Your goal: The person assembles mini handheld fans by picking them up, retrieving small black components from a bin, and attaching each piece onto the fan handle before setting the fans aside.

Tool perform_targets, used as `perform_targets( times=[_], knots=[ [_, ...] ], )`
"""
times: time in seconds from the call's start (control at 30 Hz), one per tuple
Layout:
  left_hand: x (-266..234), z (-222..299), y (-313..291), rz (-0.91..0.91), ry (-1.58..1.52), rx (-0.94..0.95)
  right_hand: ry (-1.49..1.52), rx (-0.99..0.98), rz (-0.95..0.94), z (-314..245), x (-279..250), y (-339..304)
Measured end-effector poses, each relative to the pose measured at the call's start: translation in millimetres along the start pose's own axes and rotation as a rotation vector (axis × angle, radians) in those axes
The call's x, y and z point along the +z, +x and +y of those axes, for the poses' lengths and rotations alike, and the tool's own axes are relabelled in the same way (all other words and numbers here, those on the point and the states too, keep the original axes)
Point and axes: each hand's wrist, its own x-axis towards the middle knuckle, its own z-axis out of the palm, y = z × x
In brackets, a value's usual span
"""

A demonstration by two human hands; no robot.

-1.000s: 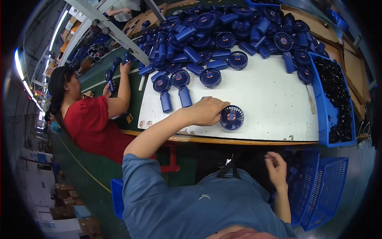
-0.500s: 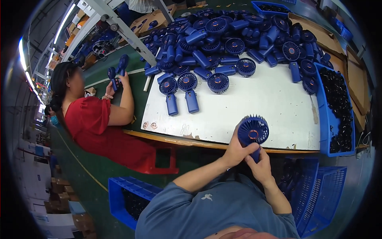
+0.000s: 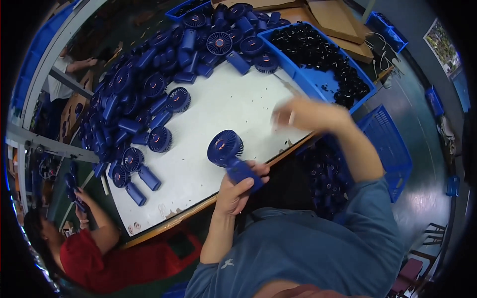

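Over the near table edge (image 3: 185, 214), the left hand (image 3: 233, 194) is clasping a blue fan (image 3: 224, 146), the right hand (image 3: 309, 114) hovering, grip unclear.

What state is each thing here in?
Held fan: gripped by its handle
Left hand: closed on that handle
Right hand: blurred; grip unclear
Fan pile: jumbled heap
Two front fans: lying side by side
Large blue bin: open, partly filled with black pieces

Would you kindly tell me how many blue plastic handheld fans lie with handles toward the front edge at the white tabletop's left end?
2: one fan on the outer left, another fan just right of it. The blue heap behind may hide more.
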Motion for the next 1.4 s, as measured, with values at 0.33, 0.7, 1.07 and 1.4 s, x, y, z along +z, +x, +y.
perform_targets(
  times=[0.33, 0.7, 1.07, 1.4],
  knots=[
    [-13.0, 0.7, -11.6, -0.04, -0.064, 0.131, -0.785, 0.575, 0.551, 275.9, -31.3, -16.8],
    [-34.2, 8.4, -20.0, 0.06, 0.011, 0.157, -0.896, 0.494, 0.529, 334.3, -34.9, -6.2],
    [-29.1, 14.4, -18.6, 0.223, 0.215, 0.184, 0.114, 0.401, 0.768, 294.9, -52.0, -6.8],
    [-29.0, 9.8, -17.2, 0.209, 0.297, 0.114, 0.779, 0.431, 0.847, 281.7, -47.5, -30.5]
  ],
)
